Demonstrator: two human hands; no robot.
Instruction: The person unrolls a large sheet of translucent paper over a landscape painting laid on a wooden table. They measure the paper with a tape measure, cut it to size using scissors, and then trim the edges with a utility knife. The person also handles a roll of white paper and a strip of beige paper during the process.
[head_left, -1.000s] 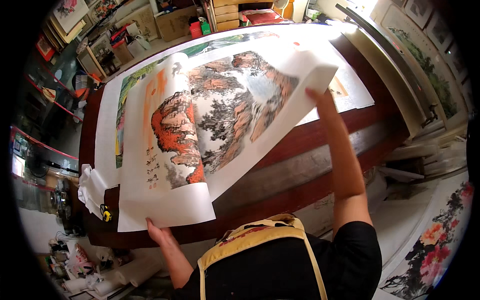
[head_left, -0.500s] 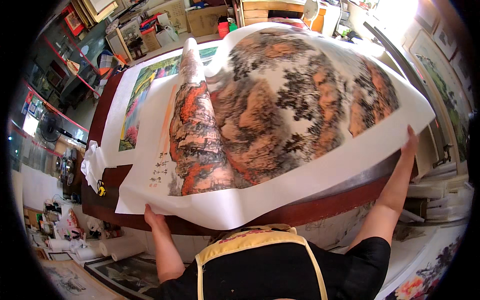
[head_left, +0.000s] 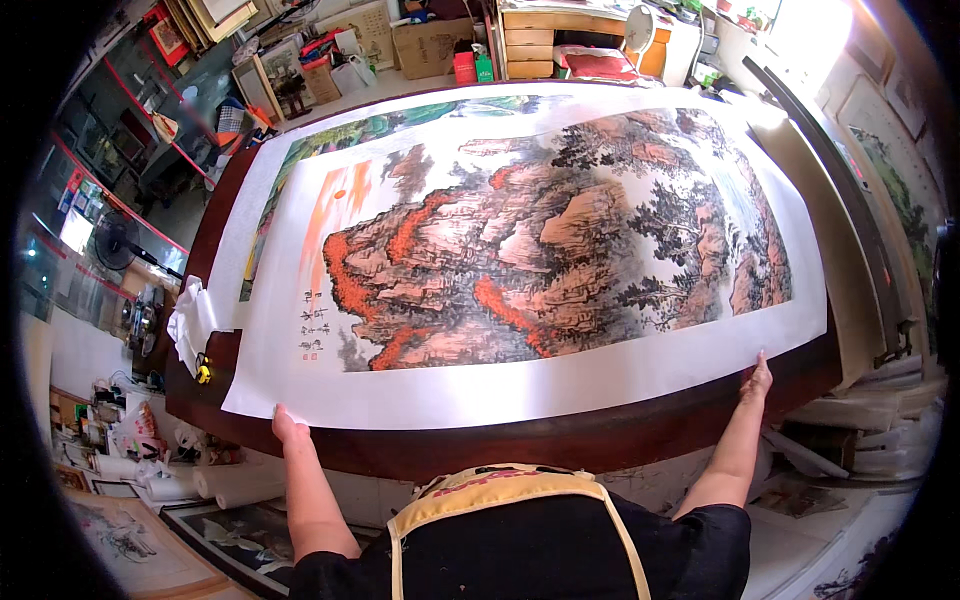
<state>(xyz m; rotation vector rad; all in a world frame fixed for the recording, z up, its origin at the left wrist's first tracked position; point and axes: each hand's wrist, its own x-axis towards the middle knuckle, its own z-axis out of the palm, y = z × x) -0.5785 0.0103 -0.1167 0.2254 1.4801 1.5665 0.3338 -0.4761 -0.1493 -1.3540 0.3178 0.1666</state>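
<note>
A large landscape painting of orange and black mountains on white paper lies spread nearly flat over the dark red table. Its wide white margin runs along the near side. At the near left corner, my left hand pinches the paper's edge, thumb on top. My right hand grips the same near edge toward the right. Under the far and left sides of this sheet a second, green landscape painting shows in part.
A crumpled white cloth and a yellow and black tape measure rest on the table's left side. A long dark bar stands along the right. Behind are a wooden desk and a cardboard box. Paper rolls lie at lower left.
The mountain painting was raised and rolled into folds; now it has come down and spread out flat. My right hand has moved left and nearer, while my left has shifted slightly left.
</note>
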